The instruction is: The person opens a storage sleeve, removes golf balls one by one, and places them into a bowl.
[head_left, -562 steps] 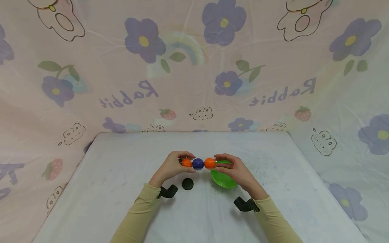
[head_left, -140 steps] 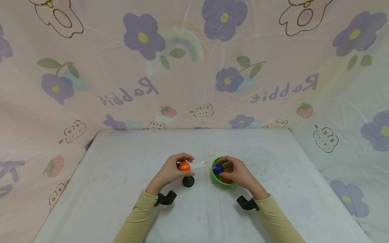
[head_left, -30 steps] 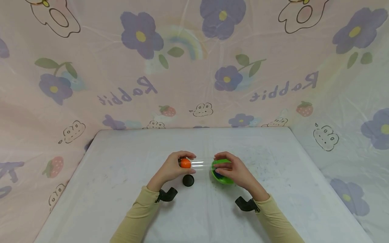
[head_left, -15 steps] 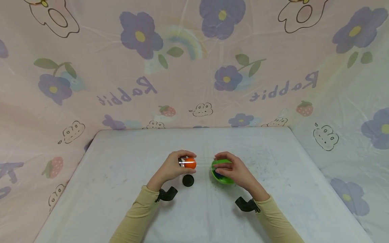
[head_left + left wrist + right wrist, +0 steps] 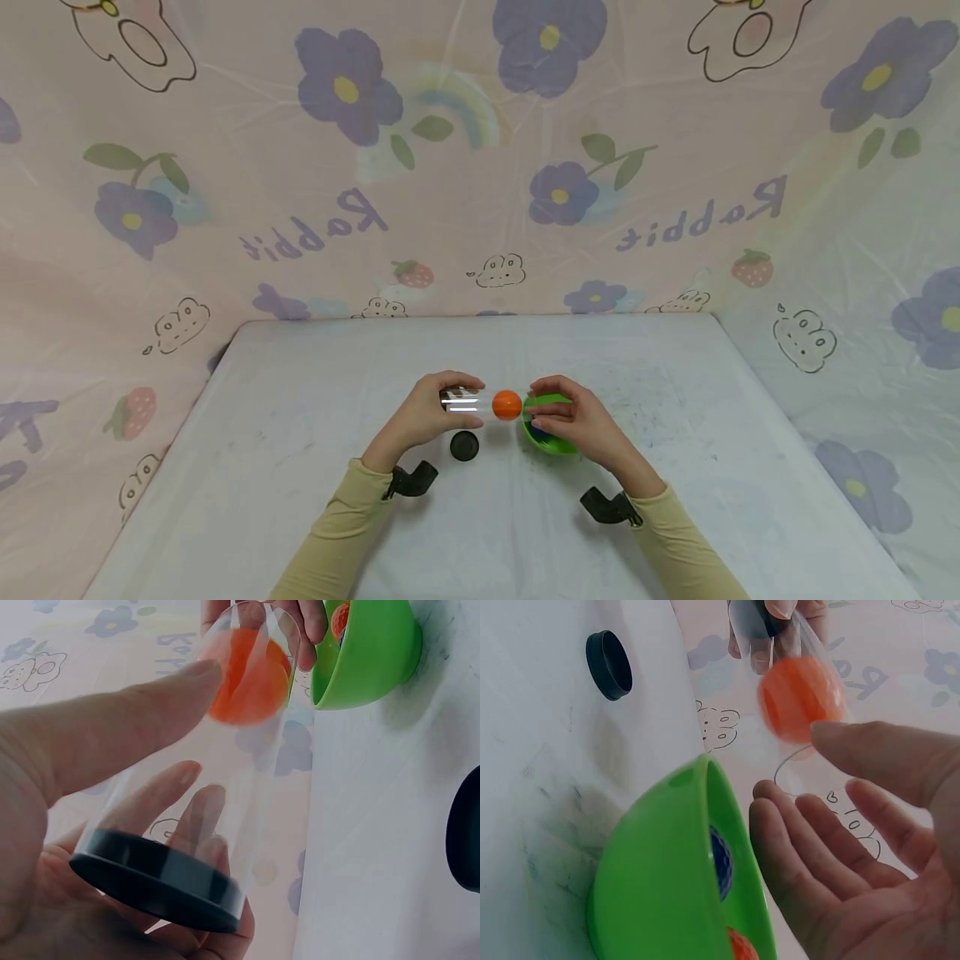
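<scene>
My left hand [image 5: 420, 423] grips a clear tube [image 5: 467, 402] with a black cap [image 5: 157, 881] on its near end, thumb on one side and fingers round the other. Inside the tube, an orange golf ball [image 5: 507, 405] lies near the uncapped right end. My right hand [image 5: 588, 423] is cupped with loose fingers at that end, its thumb tip overlapping the tube's edge in the right wrist view. Below it stands a green bowl [image 5: 553, 446]. A blue golf ball [image 5: 721, 862] and another orange golf ball [image 5: 742, 945] lie in the bowl.
A loose black cap [image 5: 464, 446] lies on the white table [image 5: 375, 367], below the left fingers. Black wrist mounts [image 5: 416, 479] stick out from both sleeves. A flower-printed cloth [image 5: 465, 192] hangs behind the table.
Three balls were in the tube at first; the blue and one orange are now in the bowl. Over the last second the remaining orange ball rolled rightward along the tube; both hands stayed nearly still.
</scene>
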`<move>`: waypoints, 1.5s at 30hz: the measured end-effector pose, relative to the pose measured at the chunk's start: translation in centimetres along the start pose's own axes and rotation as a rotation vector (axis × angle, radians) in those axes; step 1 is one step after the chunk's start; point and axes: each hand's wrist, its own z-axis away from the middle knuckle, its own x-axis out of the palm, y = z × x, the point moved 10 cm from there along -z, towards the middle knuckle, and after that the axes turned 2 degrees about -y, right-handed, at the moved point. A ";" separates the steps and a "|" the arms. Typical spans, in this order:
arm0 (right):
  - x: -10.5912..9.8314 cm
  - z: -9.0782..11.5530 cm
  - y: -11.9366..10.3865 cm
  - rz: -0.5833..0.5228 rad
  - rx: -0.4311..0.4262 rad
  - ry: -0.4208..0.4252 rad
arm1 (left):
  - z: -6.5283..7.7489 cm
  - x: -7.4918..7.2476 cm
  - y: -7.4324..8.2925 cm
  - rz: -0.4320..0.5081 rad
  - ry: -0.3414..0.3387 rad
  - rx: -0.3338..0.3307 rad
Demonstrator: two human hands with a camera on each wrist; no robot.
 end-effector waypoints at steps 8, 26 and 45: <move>0.0 -0.1 0.1 -0.004 0.008 0.010 | 0.1 -0.1 0.0 -0.007 -0.006 0.006; -0.1 -0.1 0.4 -0.013 0.018 0.016 | 0.6 -0.4 0.6 -0.091 0.020 0.015; -0.6 -0.1 0.3 -0.064 0.026 0.027 | 0.6 -0.7 0.5 -0.120 0.025 0.022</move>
